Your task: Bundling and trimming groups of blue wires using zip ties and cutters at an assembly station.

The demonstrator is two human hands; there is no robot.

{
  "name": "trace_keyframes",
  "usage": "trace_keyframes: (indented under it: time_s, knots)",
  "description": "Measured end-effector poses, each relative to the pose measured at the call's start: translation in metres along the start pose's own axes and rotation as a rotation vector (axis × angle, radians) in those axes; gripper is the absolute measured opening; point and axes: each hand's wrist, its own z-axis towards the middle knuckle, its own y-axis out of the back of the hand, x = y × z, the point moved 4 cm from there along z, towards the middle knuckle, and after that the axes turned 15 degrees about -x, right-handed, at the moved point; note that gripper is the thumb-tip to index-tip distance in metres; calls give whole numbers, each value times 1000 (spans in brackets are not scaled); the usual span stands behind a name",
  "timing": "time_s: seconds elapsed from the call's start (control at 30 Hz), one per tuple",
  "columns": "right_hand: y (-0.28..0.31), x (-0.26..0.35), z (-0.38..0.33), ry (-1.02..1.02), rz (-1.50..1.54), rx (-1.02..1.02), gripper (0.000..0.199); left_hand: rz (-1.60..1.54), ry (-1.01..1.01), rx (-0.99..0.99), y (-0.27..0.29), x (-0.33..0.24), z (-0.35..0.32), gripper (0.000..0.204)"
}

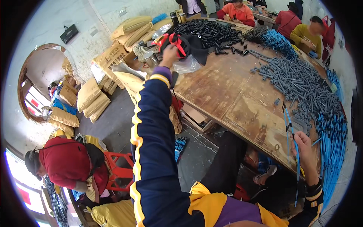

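Blue rods (291, 128) upright in right hand (304, 151), fingers closed round them; left hand (169, 51) far off, gripping red-black bag (177, 43) at table (227, 94) end.

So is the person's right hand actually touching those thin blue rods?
Touching: the head view shows the right hand closed around the thin blue rods.

From my remote seat, the long worn wooden table (227, 94) runs ahead and right. My left hand (169, 52) reaches its far left corner, touching a black and red strapped bag (177, 42). Behind that lies a heap of black plastic parts (210, 32); grey plastic parts (298, 81) spread right. My right hand (304, 153) holds thin blue rods (291, 128) at the near edge.
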Motion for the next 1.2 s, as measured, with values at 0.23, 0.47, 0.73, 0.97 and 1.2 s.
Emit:
trace_keyframes:
  time_s: [0.23, 0.47, 0.73, 0.97, 1.2]
  knots:
    - [-8, 1, 14, 10, -86, -119, 16, -158, 139, 817, -97, -29, -292, 21]
    - [-94, 21, 8, 343, 3, 126, 30, -157, -122, 686, -91, -166, -404, 38]
    - [-28, -71, -45, 635, -655, 176, 23, -584, 568, 540, -110, -114, -543, 4]
    - [182, -46, 13, 995, -1237, -466, 14, -573, 701, 973, -149, -85, -562, 6]
    - [281, -57, 114, 542, -1367, -724, 13, -282, 728, 1153, -165, -110, -590, 9]
